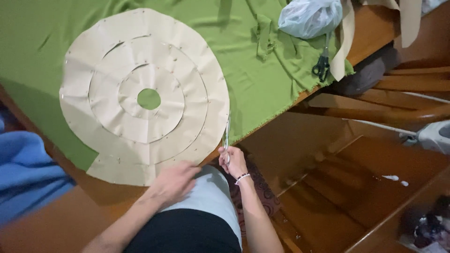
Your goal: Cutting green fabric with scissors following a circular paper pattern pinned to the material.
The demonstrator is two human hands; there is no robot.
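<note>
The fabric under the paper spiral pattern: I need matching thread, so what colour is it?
The fabric is plain bright green, no print, seen clearly in the head view.

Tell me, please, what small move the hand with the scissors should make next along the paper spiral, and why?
Probably one short snip up along the pattern's right edge. The right hand holds scissors pointing up beside the paper spiral pattern, which is pinned to the green fabric. The left hand presses the pattern's lower edge flat, so the layers look steadied for a cut.
</note>
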